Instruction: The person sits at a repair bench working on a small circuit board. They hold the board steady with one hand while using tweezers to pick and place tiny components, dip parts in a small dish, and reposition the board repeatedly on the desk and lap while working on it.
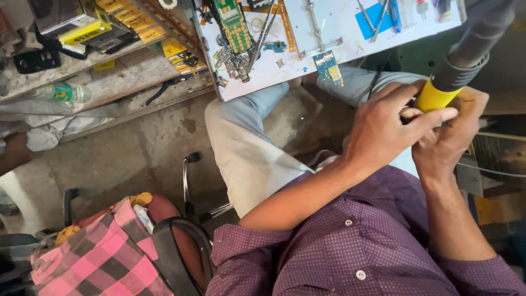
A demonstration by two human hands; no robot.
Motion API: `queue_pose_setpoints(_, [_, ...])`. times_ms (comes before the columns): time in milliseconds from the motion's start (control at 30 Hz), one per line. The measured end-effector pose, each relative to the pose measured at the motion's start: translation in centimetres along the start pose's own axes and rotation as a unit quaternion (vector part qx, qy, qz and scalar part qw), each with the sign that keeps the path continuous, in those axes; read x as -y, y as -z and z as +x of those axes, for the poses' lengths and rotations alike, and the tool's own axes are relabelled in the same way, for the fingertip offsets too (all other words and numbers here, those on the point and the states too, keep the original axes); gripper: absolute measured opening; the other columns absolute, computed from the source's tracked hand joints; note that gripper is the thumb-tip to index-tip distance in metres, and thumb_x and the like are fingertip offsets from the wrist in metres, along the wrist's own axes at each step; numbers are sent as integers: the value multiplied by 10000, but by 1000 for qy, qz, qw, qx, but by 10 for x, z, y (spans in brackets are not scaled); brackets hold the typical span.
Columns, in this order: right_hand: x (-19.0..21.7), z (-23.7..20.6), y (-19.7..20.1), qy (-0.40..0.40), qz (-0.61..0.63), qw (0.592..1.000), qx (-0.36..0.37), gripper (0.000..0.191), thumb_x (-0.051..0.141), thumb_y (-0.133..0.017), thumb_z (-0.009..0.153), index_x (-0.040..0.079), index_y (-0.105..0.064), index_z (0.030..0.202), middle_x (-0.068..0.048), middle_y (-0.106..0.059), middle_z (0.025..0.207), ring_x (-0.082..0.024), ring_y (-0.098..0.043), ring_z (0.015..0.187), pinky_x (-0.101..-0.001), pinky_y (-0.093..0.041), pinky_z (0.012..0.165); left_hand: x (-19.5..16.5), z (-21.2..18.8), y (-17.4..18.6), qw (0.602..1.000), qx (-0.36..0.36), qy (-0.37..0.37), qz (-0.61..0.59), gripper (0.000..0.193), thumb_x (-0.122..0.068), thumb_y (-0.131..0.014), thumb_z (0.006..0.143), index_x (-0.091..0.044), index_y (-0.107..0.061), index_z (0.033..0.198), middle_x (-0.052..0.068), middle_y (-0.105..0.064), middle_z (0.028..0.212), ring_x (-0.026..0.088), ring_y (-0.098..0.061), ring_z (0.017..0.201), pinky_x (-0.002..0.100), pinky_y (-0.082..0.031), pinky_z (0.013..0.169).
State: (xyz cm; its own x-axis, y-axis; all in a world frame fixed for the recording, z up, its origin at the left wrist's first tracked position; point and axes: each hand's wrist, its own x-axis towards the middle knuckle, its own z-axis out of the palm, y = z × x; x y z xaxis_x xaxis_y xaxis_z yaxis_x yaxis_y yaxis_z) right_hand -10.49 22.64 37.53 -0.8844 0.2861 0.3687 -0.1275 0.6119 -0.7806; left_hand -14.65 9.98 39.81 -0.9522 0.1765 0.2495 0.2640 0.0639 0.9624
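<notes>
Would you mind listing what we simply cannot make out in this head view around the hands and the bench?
- Tool: its far end runs off the top right edge.
- Right hand: palm and fingertips are hidden by the left hand, so anything small pinched between them cannot be seen.
- Circuit boards on the white bench: components too small to identify.
- Bench: far side cut off by the top edge.

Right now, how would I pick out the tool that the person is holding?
Find the white workbench at the top, then drop to its right corner, where both hands meet. The left hand and right hand clasp a tool with a yellow collar and a thick dark-grey barrel, far bulkier than the thin tweezers on the bench.
</notes>
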Motion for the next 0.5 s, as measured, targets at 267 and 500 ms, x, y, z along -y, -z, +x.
queue_pose_setpoints(267, [51, -36, -4, 205, -123, 968, -81, 340, -71, -762, 900, 16, -571, 1167, -119, -581, 1125, -280, -597, 1032, -373, -477, 825, -3, 4, 8, 1000, -21, -12, -3, 418, -454, -777, 935, -134, -734, 1200, -4, -725, 964, 103, -715, 827, 249, -537, 730])
queue_pose_setpoints(500, [63, -31, -15, -90, 258, 962, 24, 479, 256, -785, 943, 36, -558, 1303, -27, -582, 1218, -129, -584, 1108, -283, -467, 989, -32, -14, 12, 928, -7, 93, -361, 477, -477, -739, 979, -51, -659, 1178, -5, -736, 1051, 27, -697, 897, 193, -573, 796])
